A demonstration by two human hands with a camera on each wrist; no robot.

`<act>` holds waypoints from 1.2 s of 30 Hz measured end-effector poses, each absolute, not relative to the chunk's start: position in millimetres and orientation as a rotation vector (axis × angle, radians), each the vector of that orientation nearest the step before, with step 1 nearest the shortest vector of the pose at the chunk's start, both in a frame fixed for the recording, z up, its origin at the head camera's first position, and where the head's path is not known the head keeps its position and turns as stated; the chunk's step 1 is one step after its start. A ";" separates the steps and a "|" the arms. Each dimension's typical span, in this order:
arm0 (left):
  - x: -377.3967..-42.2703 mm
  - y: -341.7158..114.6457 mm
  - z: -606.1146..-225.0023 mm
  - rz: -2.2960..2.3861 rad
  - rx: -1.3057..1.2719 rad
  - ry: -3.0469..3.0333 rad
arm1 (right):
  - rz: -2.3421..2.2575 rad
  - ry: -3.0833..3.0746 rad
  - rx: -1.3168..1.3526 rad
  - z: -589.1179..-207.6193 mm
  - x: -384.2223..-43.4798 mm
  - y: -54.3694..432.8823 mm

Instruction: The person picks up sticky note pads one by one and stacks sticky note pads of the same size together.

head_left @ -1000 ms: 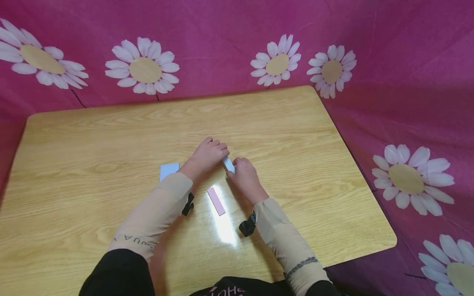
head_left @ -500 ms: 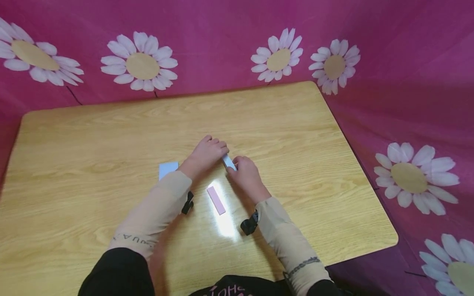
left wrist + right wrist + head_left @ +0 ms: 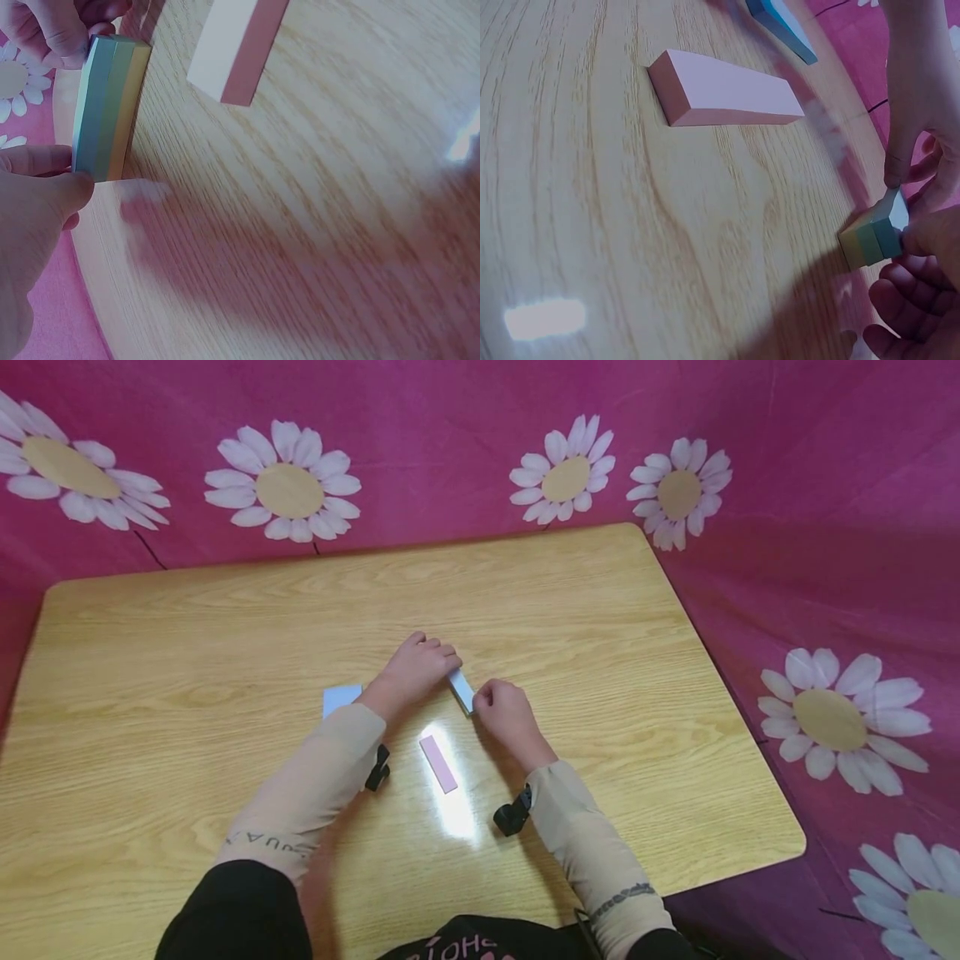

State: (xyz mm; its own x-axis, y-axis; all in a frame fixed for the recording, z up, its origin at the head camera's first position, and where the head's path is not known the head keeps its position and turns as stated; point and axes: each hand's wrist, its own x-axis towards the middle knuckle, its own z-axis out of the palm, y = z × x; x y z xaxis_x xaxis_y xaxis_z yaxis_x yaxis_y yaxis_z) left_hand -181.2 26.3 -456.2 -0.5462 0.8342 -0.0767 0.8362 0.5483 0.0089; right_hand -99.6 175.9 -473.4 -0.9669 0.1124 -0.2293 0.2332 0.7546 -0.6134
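Note:
A stack of flat rectangular blocks (image 3: 461, 691) stands on the wooden table, blue on top, then green, with yellow at the bottom. My left hand (image 3: 417, 668) pinches its far end, thumb on one side and fingers on the other. The left wrist view shows the left thumb (image 3: 75, 191) close against the stack's edge. My right hand (image 3: 507, 714) is at the near end, fingers loosely bent, a fingertip touching the top blue block (image 3: 890, 236). A pink block (image 3: 438, 764) lies flat on the table, nearer the body than the stack.
Another blue block (image 3: 341, 697) lies to the left, partly hidden behind the left forearm. A bright glare spot (image 3: 457, 818) shows on the table (image 3: 225, 643). Pink cloth (image 3: 435, 460) with daisies hangs behind the table and along its right side.
My right hand has slid a little to the right, uncovering the stack's near end that its thumb and finger held earlier. The left hand stays on the far end.

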 end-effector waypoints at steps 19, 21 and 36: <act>-177.8 20.5 -456.2 -0.011 1.415 2.718 | -1.099 2.769 0.320 -472.4 -95.2 172.7; -177.1 19.2 -455.7 -0.001 1.398 2.719 | -1.103 2.800 0.335 -472.2 -94.7 173.1; -178.3 5.2 -455.7 0.158 1.424 2.739 | -1.105 2.889 0.267 -463.1 -86.8 163.6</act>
